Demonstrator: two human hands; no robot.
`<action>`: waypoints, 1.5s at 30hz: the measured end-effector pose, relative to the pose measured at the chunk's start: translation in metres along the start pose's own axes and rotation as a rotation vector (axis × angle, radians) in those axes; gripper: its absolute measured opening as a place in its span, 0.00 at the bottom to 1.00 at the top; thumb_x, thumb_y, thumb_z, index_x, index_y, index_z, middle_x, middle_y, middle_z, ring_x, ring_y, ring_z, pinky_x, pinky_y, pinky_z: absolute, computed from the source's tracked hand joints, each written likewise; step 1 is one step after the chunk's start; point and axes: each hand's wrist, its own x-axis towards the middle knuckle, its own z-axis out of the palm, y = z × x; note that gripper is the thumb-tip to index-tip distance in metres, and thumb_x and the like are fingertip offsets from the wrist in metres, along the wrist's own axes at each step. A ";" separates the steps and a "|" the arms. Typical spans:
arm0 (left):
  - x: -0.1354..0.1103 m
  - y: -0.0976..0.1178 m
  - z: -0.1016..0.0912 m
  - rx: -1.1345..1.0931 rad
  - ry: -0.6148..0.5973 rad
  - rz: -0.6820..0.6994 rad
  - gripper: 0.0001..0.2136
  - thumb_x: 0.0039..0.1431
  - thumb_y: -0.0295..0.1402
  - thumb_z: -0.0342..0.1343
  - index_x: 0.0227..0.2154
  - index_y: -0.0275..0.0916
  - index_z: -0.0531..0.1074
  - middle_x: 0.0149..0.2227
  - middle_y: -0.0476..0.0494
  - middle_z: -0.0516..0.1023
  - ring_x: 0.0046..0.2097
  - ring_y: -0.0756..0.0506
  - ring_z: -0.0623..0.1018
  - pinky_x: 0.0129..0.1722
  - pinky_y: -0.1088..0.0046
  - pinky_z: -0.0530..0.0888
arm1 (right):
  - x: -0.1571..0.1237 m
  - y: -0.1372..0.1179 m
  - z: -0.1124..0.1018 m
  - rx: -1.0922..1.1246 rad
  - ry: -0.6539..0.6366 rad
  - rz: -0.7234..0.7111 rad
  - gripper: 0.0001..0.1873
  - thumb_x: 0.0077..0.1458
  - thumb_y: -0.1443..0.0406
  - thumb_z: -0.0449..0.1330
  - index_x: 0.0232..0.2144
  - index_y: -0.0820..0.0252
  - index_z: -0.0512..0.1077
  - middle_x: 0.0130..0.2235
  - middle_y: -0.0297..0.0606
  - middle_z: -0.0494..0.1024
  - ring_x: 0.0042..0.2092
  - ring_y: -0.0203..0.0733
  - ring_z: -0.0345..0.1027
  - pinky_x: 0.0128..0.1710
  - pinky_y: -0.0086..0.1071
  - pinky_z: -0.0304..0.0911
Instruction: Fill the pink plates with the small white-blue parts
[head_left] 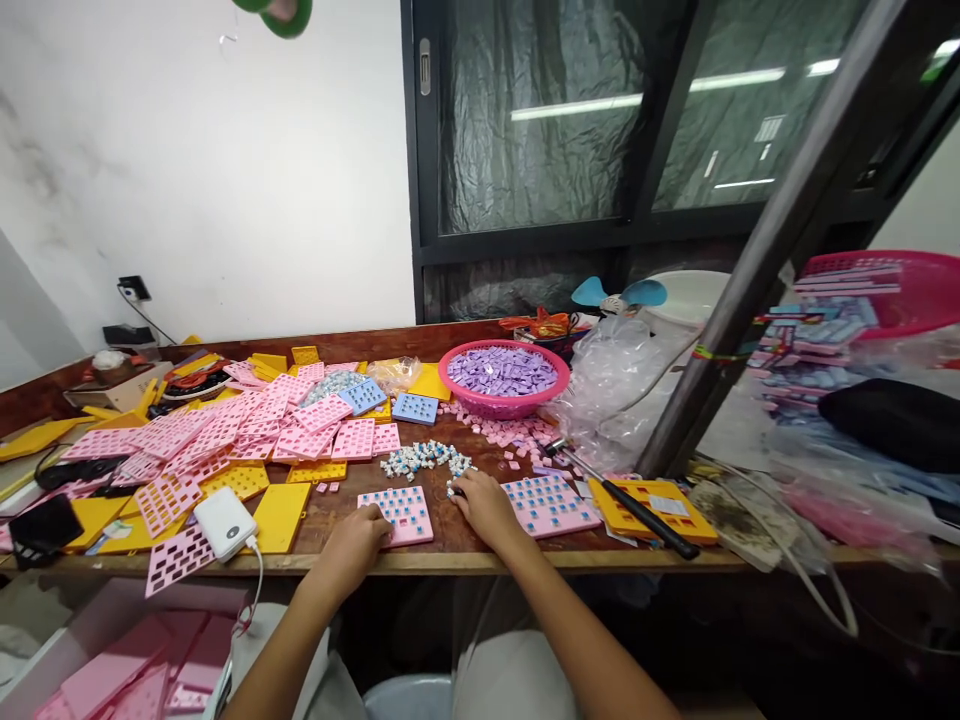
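A small pink panel (420, 515) with rows of blue-and-white pieces, which look like key switches, lies at the table's front. My left hand (358, 543) is closed on its left edge, the fingers curled over the top. To its right, my right hand (486, 508) is low over the table at the near end of a loose pile of blue-and-white pieces (424, 458). Its fingers are drawn together; what is between the fingertips is too small to make out. A larger pink panel (559, 503), also set with blue pieces, lies just beyond my right hand.
A pink basket (504, 405) of purple pieces stands behind. Pink perforated panels (202, 435) and yellow trays (279, 518) heap at left, with a white power bank (225, 524). A hammer (649, 515) rests on a yellow tray at right, near a slanted metal pole (750, 280).
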 end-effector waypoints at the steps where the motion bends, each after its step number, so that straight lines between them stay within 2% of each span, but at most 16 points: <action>1: 0.001 0.000 0.002 -0.017 0.011 0.011 0.11 0.63 0.25 0.52 0.31 0.42 0.79 0.37 0.41 0.77 0.38 0.44 0.77 0.37 0.72 0.69 | 0.003 0.002 0.001 -0.012 -0.013 0.001 0.09 0.59 0.68 0.61 0.41 0.57 0.79 0.43 0.42 0.78 0.47 0.48 0.70 0.49 0.36 0.62; 7: -0.003 -0.007 0.015 -0.169 0.163 0.025 0.13 0.64 0.25 0.49 0.42 0.41 0.79 0.39 0.40 0.79 0.43 0.42 0.78 0.43 0.67 0.72 | 0.010 0.006 0.003 -0.048 -0.041 -0.001 0.08 0.59 0.63 0.64 0.42 0.54 0.80 0.44 0.42 0.76 0.49 0.48 0.69 0.48 0.35 0.61; 11: -0.008 -0.014 0.023 -0.262 0.262 0.038 0.09 0.65 0.27 0.52 0.38 0.41 0.78 0.38 0.41 0.81 0.43 0.42 0.77 0.44 0.65 0.73 | 0.013 0.005 -0.001 -0.041 -0.023 -0.060 0.13 0.57 0.62 0.67 0.45 0.53 0.78 0.46 0.41 0.76 0.50 0.47 0.68 0.49 0.35 0.60; 15: -0.010 -0.020 0.031 -0.308 0.305 0.057 0.08 0.66 0.29 0.52 0.38 0.41 0.78 0.37 0.42 0.81 0.42 0.43 0.78 0.44 0.65 0.73 | 0.022 -0.001 0.000 -0.028 -0.073 -0.134 0.07 0.57 0.63 0.67 0.39 0.54 0.79 0.43 0.39 0.78 0.48 0.46 0.69 0.51 0.36 0.59; 19: -0.009 -0.022 0.033 -0.329 0.312 0.069 0.08 0.67 0.29 0.52 0.39 0.41 0.78 0.37 0.42 0.81 0.43 0.43 0.77 0.44 0.65 0.73 | 0.027 -0.007 -0.003 0.022 -0.136 -0.132 0.02 0.58 0.66 0.65 0.35 0.57 0.78 0.40 0.39 0.81 0.46 0.46 0.72 0.49 0.36 0.61; 21: -0.009 -0.023 0.032 -0.350 0.311 0.070 0.07 0.67 0.29 0.53 0.38 0.41 0.77 0.37 0.42 0.81 0.43 0.43 0.77 0.44 0.66 0.73 | 0.025 -0.015 -0.008 0.108 -0.130 -0.154 0.04 0.59 0.66 0.63 0.38 0.57 0.78 0.41 0.38 0.81 0.46 0.44 0.73 0.49 0.35 0.62; 25: -0.010 -0.022 0.029 -0.338 0.293 0.063 0.06 0.66 0.30 0.55 0.39 0.41 0.77 0.38 0.42 0.81 0.43 0.42 0.77 0.45 0.65 0.73 | 0.011 -0.042 -0.011 0.431 -0.074 -0.241 0.10 0.65 0.66 0.57 0.44 0.56 0.78 0.45 0.39 0.81 0.47 0.42 0.73 0.49 0.34 0.64; 30: -0.009 -0.019 0.028 -0.354 0.275 -0.025 0.07 0.61 0.28 0.60 0.41 0.42 0.78 0.39 0.44 0.81 0.43 0.42 0.76 0.44 0.66 0.72 | -0.004 -0.077 0.006 0.539 -0.060 -0.322 0.11 0.65 0.66 0.56 0.43 0.55 0.78 0.43 0.39 0.80 0.47 0.44 0.72 0.50 0.36 0.64; 36: -0.013 -0.015 0.033 -0.366 0.359 -0.127 0.03 0.59 0.30 0.64 0.36 0.43 0.79 0.36 0.47 0.82 0.40 0.43 0.76 0.43 0.65 0.70 | -0.011 -0.079 0.028 0.513 -0.010 -0.373 0.07 0.62 0.66 0.61 0.41 0.55 0.78 0.41 0.40 0.79 0.46 0.46 0.70 0.50 0.40 0.64; 40: -0.020 -0.014 0.046 -0.296 0.465 -0.065 0.03 0.64 0.30 0.59 0.36 0.42 0.78 0.37 0.46 0.82 0.41 0.43 0.76 0.44 0.64 0.71 | -0.011 -0.073 0.031 0.551 0.019 -0.320 0.09 0.59 0.66 0.65 0.43 0.56 0.78 0.43 0.40 0.79 0.47 0.47 0.70 0.49 0.40 0.65; 45: -0.031 -0.007 0.057 -0.121 0.559 0.029 0.09 0.68 0.30 0.54 0.44 0.43 0.78 0.43 0.43 0.82 0.45 0.42 0.76 0.46 0.61 0.74 | -0.013 -0.072 0.035 0.432 0.039 -0.320 0.04 0.61 0.65 0.64 0.38 0.56 0.79 0.40 0.39 0.78 0.44 0.46 0.68 0.47 0.40 0.64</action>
